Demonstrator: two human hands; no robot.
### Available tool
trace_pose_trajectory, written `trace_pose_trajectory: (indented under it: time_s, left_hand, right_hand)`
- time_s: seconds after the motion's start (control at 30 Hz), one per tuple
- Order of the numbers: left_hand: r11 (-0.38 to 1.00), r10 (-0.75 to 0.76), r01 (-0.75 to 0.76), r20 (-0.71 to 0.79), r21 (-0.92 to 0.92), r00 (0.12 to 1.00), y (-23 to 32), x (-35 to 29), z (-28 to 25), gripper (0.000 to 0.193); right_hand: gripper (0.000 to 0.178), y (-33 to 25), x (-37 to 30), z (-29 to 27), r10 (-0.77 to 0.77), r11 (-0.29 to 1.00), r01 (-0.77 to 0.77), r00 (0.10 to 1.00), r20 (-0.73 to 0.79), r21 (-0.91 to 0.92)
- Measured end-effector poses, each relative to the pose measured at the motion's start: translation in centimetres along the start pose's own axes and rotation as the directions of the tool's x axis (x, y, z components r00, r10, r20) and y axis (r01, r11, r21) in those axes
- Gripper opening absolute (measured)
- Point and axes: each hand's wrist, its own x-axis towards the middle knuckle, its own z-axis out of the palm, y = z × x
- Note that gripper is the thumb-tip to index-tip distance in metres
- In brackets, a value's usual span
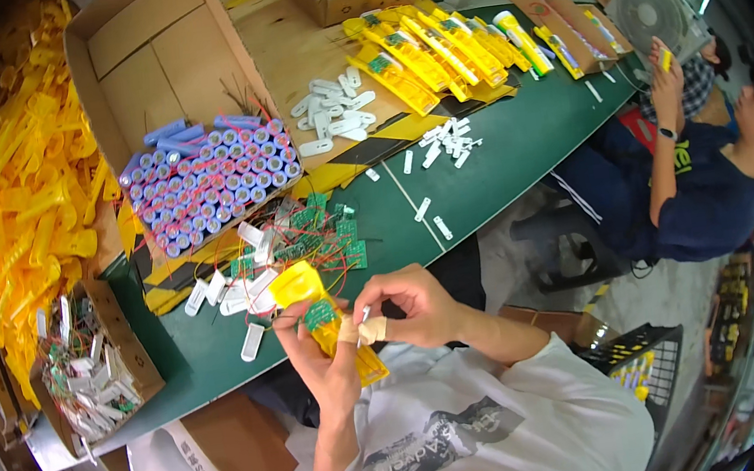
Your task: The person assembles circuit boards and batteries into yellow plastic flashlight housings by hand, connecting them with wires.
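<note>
My left hand [326, 373] grips a yellow plastic casing [298, 285], tilted, over the near edge of the green table. Inside the casing sits a small green circuit board [319, 314]. At the casing's right side my right hand [418, 304] is closed in a pinch on a small white piece [365, 314], close to the left thumb. Beige tape wraps fingers of both hands. Just beyond the casing lie green circuit boards [339, 231] with red and black wires and white plastic parts [259, 289].
A cardboard box [164, 36] holds purple cylindrical cells [211, 185]. Yellow casings [13, 186] are heaped at left, above a box of wired white parts [132, 346]. Assembled yellow casings [411, 52] and small white clips [452, 140] lie farther back. A co-worker [698, 168] sits at right.
</note>
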Motion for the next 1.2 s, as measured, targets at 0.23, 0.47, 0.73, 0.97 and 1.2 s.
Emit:
trace_pose_trajectory:
  time_s: [0.23,0.47,0.73,0.97,1.2]
  left_hand:
    - [0.983,0.171,-0.168,-0.034,0.075,0.985,-0.5,0.2,0.1,0.058]
    - [0.986,0.158,-0.15,-0.103,0.079,0.982,0.2,0.4,0.8,0.056]
    - [0.989,-0.018,-0.008,0.181,0.145,0.983,-1.0,0.7,0.9,0.028]
    - [0.964,-0.029,-0.006,0.128,0.267,0.991,-0.2,0.6,0.7,0.025]
    - [0.817,0.176,-0.298,0.278,0.493,0.944,-1.4,0.5,-0.2,0.022]
  right_hand:
    - [0.031,0.8,-0.2,1.3,-0.125,0.986,0.135,0.986,-0.106,0.095]
    - [0.041,0.9,-0.7,1.6,0.043,0.907,0.017,0.99,-0.133,0.42]
    - [0.039,0.8,-0.6,-1.1,0.075,0.924,0.004,0.978,-0.193,0.382]
    - [0.037,0.7,0.0,-0.9,0.055,0.981,-0.019,0.982,-0.183,0.194]
    - [0.038,-0.1,0.2,-0.2,-0.069,0.99,0.047,0.984,-0.166,-0.136]
